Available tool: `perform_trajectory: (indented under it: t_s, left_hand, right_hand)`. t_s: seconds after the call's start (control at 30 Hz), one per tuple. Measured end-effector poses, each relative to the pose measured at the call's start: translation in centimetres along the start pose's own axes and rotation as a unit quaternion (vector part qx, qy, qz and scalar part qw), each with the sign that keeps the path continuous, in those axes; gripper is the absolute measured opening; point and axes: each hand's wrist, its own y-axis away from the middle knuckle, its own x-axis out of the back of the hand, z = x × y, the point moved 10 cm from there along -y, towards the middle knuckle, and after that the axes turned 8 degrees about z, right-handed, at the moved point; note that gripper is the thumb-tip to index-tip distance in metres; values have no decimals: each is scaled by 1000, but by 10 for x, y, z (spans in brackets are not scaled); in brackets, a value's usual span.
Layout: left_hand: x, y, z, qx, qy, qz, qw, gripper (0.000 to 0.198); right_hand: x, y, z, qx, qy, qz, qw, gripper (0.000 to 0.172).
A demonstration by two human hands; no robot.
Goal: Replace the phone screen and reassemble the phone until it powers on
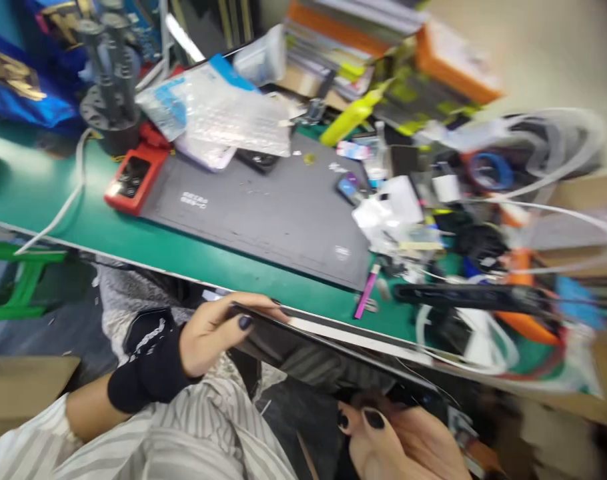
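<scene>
A dark, glossy flat panel (308,350), thin like a screen, is tilted along the front edge of the green bench. My left hand (218,333), with dark nails and a black wrist band (146,373), grips the panel's left end, thumb on the near face and fingers behind. Lower right, my right hand (398,440) has its fingers curled at the panel's lower right part. Motion blur softens that hand, and its exact contact is partly hidden.
A grey work mat (263,207) lies on the green bench (208,250). On it rest bubble wrap (238,117) and a red device (136,177). Cluttered parts and cables (463,220) fill the right side. A long black bar (473,297) juts out there. A green stool (26,283) stands left.
</scene>
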Motion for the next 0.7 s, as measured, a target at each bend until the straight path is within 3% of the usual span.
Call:
perform_trajectory:
  t_s: [0.03, 0.07, 0.2, 0.37, 0.5, 0.7]
  left_hand:
    - [4, -4, -1, 3, -6, 16, 1000, 29]
    - [5, -7, -2, 6, -1, 22, 1000, 29]
    - [1, -26, 0, 3, 46, 30, 998, 38]
    - [-7, -62, 16, -1, 97, 28, 995, 45]
    - [-8, -81, 34, -22, 102, 36, 994, 43]
    - [-7, -76, 61, -85, 70, 65, 992, 39]
  right_hand:
    - [5, -3, -16, 31, -26, 59, 997, 23]
    - [2, -7, -29, 57, -35, 76, 995, 25]
    - [-11, -21, -81, 210, -58, 58, 974, 34]
    - [-18, -30, -123, 350, -81, 39, 932, 49]
    - [-24, -43, -129, 343, -92, 48, 934, 41]
    - [-33, -53, -125, 325, -112, 31, 939, 28]
